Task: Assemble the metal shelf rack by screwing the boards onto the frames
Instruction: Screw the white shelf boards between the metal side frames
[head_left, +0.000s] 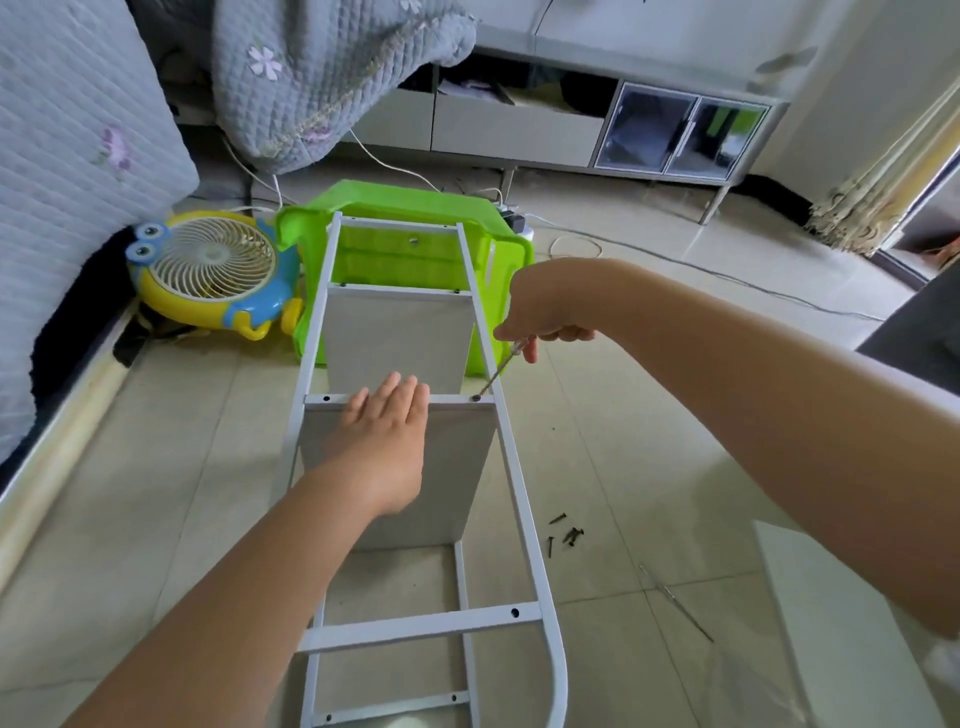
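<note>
The left hand lies flat, fingers straight, steadying the board while the right hand pinches the screwdriver, its tip below in the rung's screw.

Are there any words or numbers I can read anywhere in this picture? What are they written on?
None: no words, numbers or brand names can be read anywhere.
The fan shows only cartoon eyes, no writing.
The green plastic stool, metal frame and boards are plain.
The things behind the cabinet doors are too blurred to show any text.
</note>
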